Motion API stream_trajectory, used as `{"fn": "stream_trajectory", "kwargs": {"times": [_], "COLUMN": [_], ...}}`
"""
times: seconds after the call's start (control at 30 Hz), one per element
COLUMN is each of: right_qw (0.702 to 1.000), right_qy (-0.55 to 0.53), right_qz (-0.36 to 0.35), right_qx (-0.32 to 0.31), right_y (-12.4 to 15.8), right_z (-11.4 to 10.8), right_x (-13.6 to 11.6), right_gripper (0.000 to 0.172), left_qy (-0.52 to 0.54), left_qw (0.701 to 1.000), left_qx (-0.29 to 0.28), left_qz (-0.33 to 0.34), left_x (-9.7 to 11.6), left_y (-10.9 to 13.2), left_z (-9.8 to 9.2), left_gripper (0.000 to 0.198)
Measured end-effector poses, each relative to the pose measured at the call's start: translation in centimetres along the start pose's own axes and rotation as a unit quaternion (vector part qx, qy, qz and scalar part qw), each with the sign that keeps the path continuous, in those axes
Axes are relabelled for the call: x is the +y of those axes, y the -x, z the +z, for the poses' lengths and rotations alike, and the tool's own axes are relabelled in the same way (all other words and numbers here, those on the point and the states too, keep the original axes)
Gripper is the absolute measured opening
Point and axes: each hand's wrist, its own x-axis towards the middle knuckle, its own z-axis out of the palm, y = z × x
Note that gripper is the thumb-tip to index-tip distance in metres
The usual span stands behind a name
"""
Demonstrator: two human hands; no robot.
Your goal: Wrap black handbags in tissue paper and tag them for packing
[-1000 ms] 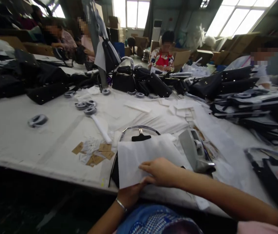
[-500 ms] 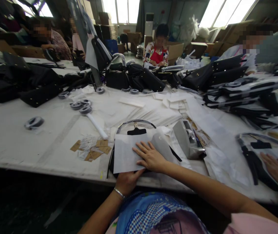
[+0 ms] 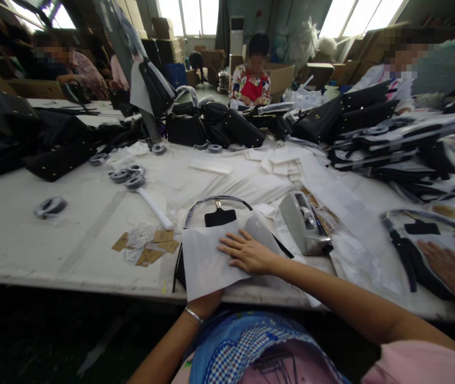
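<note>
A black handbag [image 3: 179, 273] lies on the table in front of me, its wrapped handle [image 3: 233, 199] arching away and a dark flap with a gold clasp [image 3: 220, 216] showing. White sheet paper [image 3: 199, 256] covers most of its body. My right hand [image 3: 247, 253] rests flat on this paper, fingers spread. Beneath the sheet's near edge is my left hand [image 3: 207, 305]; its fingers are hidden by the paper. A grey sheet [image 3: 260, 230] sticks out on the right side of the bag.
A grey tape dispenser [image 3: 303, 224] stands right of the bag. Brown and white tags [image 3: 147, 245] and tape rolls [image 3: 135, 181] lie left. Black bags [image 3: 187, 130] line the far side. A co-worker's hands [image 3: 447, 261] work on another bag at right.
My left hand has slid under the white paper, whose near edge now lifts and hangs lower. My right hand stays flat on top. The view has shifted slightly.
</note>
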Motion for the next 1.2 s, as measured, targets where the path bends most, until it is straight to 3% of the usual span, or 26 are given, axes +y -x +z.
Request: {"fn": "stream_trajectory", "kwargs": {"times": [0.17,0.27,0.37,0.47,0.53,0.6,0.67,0.73,0.77,0.9,1.03,1.2], "right_qw": [0.999,0.998,0.997,0.997,0.996,0.996,0.996,0.996,0.995,0.990,0.982,0.991], "right_qy": [0.008,0.010,0.008,0.007,0.007,0.008,0.006,-0.001,-0.007,-0.060,-0.091,-0.030], "right_qz": [0.026,0.041,0.042,0.038,0.036,0.036,0.035,0.037,0.039,0.031,-0.004,-0.016], "right_qx": [0.034,0.053,0.063,0.070,0.076,0.079,0.082,0.085,0.088,0.124,0.167,0.129], "right_y": [0.3,0.4,0.4,0.4,0.4,0.4,0.4,0.4,0.5,0.8,1.4,1.7], "right_z": [1.4,1.7,1.9,2.1,2.1,2.2,2.3,2.3,2.2,1.8,1.1,0.9], "right_x": [-0.2,-0.4,-0.5,-0.4,-0.3,-0.3,-0.3,-0.3,-0.2,0.3,0.5,0.1], "right_gripper": [0.056,0.056,0.056,0.055,0.055,0.055,0.055,0.054,0.054,0.061,0.045,0.029], "left_qy": [-0.015,-0.016,0.018,0.129,0.245,0.322,0.304,0.205,0.142,0.106,0.100,0.103], "left_qw": [1.000,0.999,0.998,0.988,0.965,0.940,0.948,0.978,0.989,0.993,0.994,0.994], "left_qx": [0.023,0.014,-0.044,-0.083,-0.091,-0.096,-0.060,-0.033,-0.040,-0.044,-0.044,-0.042], "left_qz": [0.011,0.028,0.028,0.013,-0.008,-0.057,-0.064,-0.034,-0.012,-0.007,-0.015,-0.021], "left_x": [0.0,0.2,0.9,2.2,3.2,3.5,2.9,1.3,0.3,-2.8,-3.1,-2.9], "left_y": [-0.8,-1.1,-1.3,-2.2,-3.8,-5.9,-7.9,-8.9,-9.1,-7.8,-6.6,-6.7], "left_z": [-1.1,-2.7,-6.2,-11.0,-13.9,-15.2,-14.4,-12.1,-10.7,-6.6,-5.9,-6.1], "left_gripper": [0.047,0.048,0.051,0.038,0.028,0.025,0.029,0.039,0.043,0.047,0.046,0.044]}}
